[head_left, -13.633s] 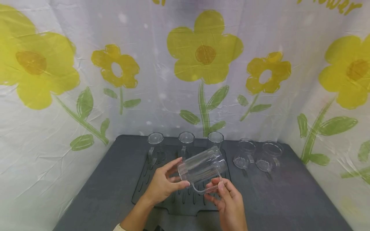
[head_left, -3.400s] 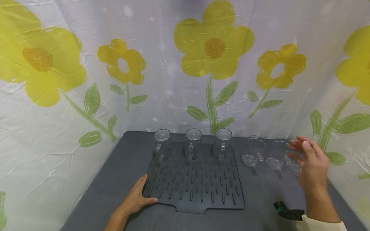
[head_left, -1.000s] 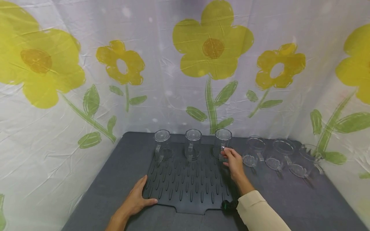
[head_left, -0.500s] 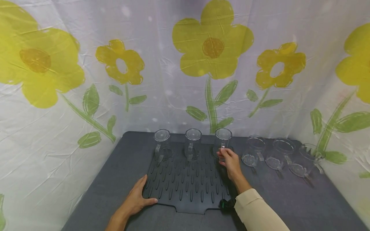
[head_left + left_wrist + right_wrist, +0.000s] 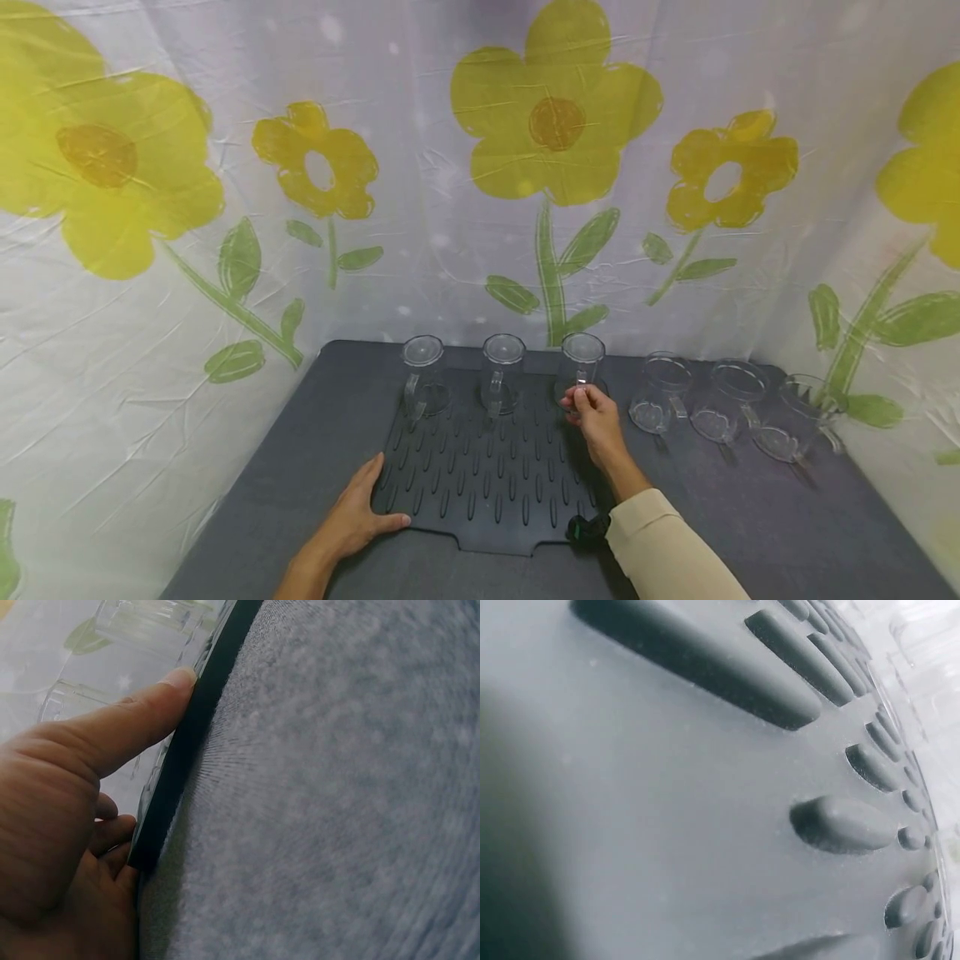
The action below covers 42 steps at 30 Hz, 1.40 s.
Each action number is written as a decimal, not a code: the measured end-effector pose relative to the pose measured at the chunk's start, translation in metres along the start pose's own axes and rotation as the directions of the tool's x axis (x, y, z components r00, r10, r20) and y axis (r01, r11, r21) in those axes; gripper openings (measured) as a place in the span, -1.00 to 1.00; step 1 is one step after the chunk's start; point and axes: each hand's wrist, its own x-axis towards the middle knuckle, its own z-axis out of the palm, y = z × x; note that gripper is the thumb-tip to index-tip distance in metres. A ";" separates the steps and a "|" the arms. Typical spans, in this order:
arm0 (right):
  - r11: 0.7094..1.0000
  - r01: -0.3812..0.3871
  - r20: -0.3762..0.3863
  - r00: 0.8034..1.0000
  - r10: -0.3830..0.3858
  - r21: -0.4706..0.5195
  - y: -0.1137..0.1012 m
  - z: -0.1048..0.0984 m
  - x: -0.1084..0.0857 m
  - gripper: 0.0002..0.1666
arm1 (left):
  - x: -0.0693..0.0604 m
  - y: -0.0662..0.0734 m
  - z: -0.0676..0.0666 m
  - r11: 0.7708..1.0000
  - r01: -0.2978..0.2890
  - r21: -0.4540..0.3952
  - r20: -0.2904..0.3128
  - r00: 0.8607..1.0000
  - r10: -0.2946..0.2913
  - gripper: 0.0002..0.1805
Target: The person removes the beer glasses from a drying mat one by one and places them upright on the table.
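Three clear glass mugs stand upside down along the back of a dark ridged drying mat: a left mug (image 5: 425, 375), a middle mug (image 5: 503, 375) and a right mug (image 5: 582, 354). My right hand (image 5: 597, 423) pinches the right mug's handle, fingertips bunched in front of it; the hand does not show in the right wrist view. At the near left corner of the drying mat (image 5: 495, 546), my left hand (image 5: 351, 518) rests with index finger and thumb spread along its edges. In the left wrist view the thumb (image 5: 142, 724) presses the mat's edge (image 5: 169, 796).
Several more clear mugs stand upright right of the mat, among them a near mug (image 5: 656, 387), a middle mug (image 5: 723, 404) and a far-right mug (image 5: 783, 425). A flower-printed curtain (image 5: 405, 275) closes off the back and sides of the grey table (image 5: 720, 533).
The mug both hands held 13.6 seconds ago now stands at the right row's end. My right hand has come from there to the mat's right mug, shifting slightly left in the last second.
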 end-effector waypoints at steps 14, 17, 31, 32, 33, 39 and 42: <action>0.999 0.030 0.024 0.999 -0.031 0.041 -0.012 -0.010 -0.009 -0.71 | 0.003 0.001 0.001 0.999 -0.030 -0.024 0.004 1.000 0.030 0.31; 0.998 0.047 0.037 0.998 -0.048 0.033 -0.019 -0.013 -0.012 -0.70 | 0.002 0.001 0.001 1.000 -0.020 -0.021 0.007 1.000 0.020 0.32; 0.994 0.097 0.179 0.980 -0.087 -0.045 -0.064 -0.021 -0.039 -0.62 | 0.001 0.000 0.000 1.000 -0.003 -0.027 0.024 1.000 0.003 0.33; 0.993 0.107 0.187 0.978 -0.096 -0.050 -0.067 -0.021 -0.042 -0.61 | 0.000 0.000 0.000 1.000 -0.001 -0.027 0.024 1.000 0.002 0.34; 0.992 0.114 0.195 0.976 -0.102 -0.051 -0.071 -0.022 -0.045 -0.60 | 0.000 -0.001 0.000 1.000 0.000 -0.030 0.026 1.000 0.001 0.34; 0.986 0.160 0.224 0.963 -0.146 -0.043 -0.090 -0.021 -0.064 -0.61 | 0.001 -0.002 0.000 1.000 0.000 -0.019 0.026 1.000 0.001 0.34; 0.983 0.182 0.236 0.957 -0.170 -0.030 -0.099 -0.022 -0.074 -0.61 | 0.001 -0.002 -0.001 1.000 -0.004 -0.019 0.025 1.000 0.005 0.34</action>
